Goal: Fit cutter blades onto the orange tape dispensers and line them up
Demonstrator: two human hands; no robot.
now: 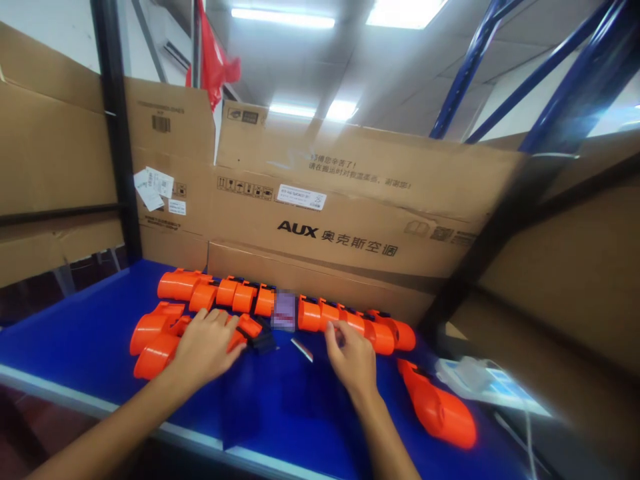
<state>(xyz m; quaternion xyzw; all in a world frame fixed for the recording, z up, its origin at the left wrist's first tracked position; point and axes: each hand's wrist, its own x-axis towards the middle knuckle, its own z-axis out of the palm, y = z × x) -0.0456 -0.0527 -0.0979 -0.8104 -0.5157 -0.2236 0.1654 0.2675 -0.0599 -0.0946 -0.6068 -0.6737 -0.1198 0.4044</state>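
Observation:
A row of several orange plastic parts (235, 293) lies along the back of the blue table (90, 340). My left hand (207, 348) rests palm down, fingers spread, on the orange parts at the near left (153, 340), beside a small black piece (261, 343). My right hand (353, 357) reaches to the right end of the row (375, 330); its fingers curl at an orange part there, and the grip is hidden. A small blurred patch (284, 310) sits in the middle of the row.
Brown cardboard boxes (350, 207) form a wall behind the table and at both sides. A larger orange part (437, 407) lies at the right front. A small flat strip (302, 349) lies between my hands. White items (473, 377) sit at the right edge. Blue rack beams (550, 73) rise overhead.

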